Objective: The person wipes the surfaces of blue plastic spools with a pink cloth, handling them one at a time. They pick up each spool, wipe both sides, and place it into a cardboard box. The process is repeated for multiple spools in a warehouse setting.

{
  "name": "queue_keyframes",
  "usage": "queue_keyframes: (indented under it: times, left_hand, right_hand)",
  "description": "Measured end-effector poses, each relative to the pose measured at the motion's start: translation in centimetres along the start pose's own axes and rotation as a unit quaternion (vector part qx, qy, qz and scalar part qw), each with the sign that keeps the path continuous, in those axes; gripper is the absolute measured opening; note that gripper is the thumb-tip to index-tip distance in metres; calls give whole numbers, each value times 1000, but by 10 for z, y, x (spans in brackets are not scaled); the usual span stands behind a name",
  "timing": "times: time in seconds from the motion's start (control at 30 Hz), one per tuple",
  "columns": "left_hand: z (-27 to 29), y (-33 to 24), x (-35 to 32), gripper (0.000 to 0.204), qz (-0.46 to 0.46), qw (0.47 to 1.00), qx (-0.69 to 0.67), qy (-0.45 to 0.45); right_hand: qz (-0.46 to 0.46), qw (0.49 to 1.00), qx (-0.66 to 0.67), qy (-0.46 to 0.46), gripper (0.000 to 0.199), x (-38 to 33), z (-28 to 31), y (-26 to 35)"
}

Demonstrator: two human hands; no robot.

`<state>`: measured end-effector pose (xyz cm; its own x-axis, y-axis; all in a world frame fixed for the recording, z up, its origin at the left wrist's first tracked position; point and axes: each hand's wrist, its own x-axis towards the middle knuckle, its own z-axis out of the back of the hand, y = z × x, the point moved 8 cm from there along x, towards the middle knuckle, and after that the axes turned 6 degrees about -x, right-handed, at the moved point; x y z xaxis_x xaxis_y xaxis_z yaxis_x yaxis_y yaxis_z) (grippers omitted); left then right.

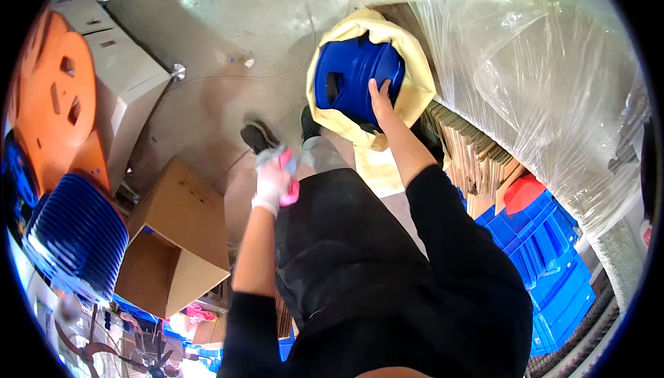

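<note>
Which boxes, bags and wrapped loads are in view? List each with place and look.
Cardboard box: lower left, brown, flaps open.
White boxes: upper left, rectangular.
Yellow bag: top centre, around a blue reel touched by the right hand.
Plastic wrap: right, clear, over stacked cardboard.

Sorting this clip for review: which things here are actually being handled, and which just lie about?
In hand:
right hand on blue spool
yellow bag around it
left hand, gloved, holding pink thing

Lying about:
cardboard box
orange spool
blue crates
</note>
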<state>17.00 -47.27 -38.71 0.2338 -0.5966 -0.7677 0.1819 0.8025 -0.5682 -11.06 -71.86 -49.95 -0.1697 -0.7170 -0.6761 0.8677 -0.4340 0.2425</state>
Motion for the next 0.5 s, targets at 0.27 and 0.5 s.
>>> queue_keyframes:
  times: [0.27, 0.5]
  left_hand:
    - [-92, 7, 239, 48, 70, 963, -226, 128]
    - [-42, -179, 125, 29, -123, 967, 218, 54]
  right_hand:
    - [115, 934, -153, -302, 95, -53, 117, 8]
    - [98, 966, -12, -240, 20, -16, 175, -70]
